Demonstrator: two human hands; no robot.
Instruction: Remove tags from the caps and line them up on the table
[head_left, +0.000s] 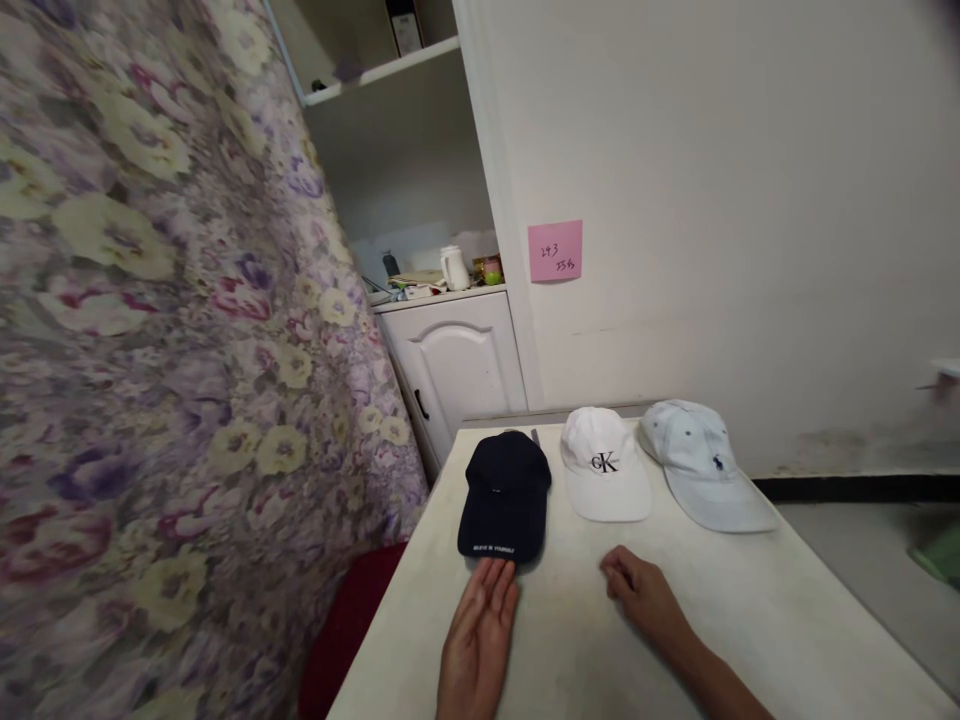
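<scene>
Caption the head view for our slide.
Left hand at the navy cap, white cap and pale blue cap alongside.

Table (559, 645) top looked smooth, faintly satin. Navy cap (506, 480) on table was matt cloth; white cap (596, 435) and pale blue cap (690, 450) on table were matt cloth too. Curtain (187, 350) left of table was printed cloth, matt, creased. Wall (712, 200) beyond table was matt, rougher low down. Pink note (556, 255) beyond table looked like matt paper. Cabinet door (480, 375) beyond table looked smooth, painted.
</scene>
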